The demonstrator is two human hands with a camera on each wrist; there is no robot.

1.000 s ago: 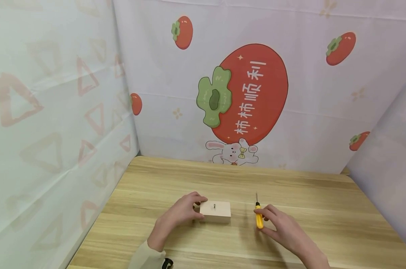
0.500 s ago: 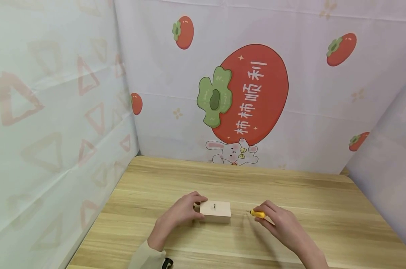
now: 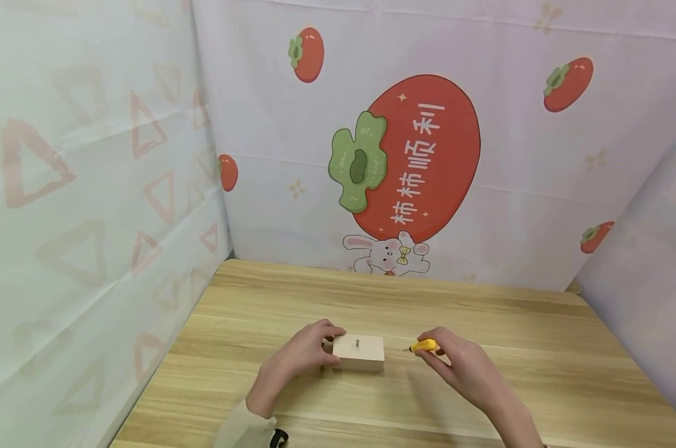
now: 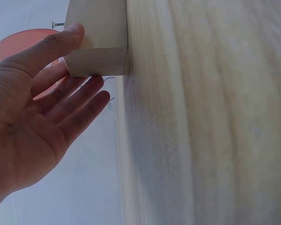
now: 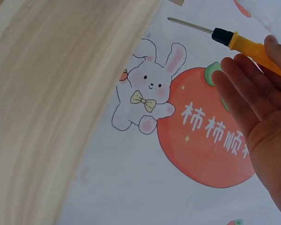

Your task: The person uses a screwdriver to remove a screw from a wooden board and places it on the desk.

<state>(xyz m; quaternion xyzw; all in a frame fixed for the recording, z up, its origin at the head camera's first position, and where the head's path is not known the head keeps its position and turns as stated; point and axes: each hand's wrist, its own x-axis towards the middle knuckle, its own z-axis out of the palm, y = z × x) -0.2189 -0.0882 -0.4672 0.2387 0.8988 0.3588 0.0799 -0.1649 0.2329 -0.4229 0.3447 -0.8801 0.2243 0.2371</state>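
Note:
A pale wooden block (image 3: 366,350) lies flat on the table, with a screw (image 3: 357,343) standing upright, head up, in its top face. My left hand (image 3: 300,356) holds the block's left end, thumb on the near side and fingers round the far side. In the left wrist view, the screw (image 4: 58,25) sticks well out of the wood. To the right of the block, my right hand (image 3: 468,367) grips a screwdriver by its yellow handle (image 3: 426,345). Its bare metal shaft (image 5: 189,25) points left towards the block, raised over the table and apart from the screw.
The wood-grain table (image 3: 293,292) runs back to a white cloth (image 3: 271,211) printed with persimmons and a rabbit. Another cloth (image 3: 108,249) with triangle shapes hangs along the left, and a pale one (image 3: 657,267) on the right.
The screwdriver has swung from pointing away to pointing left, its tip now nearer the block. My right hand has turned and risen slightly; left hand and block have stayed put.

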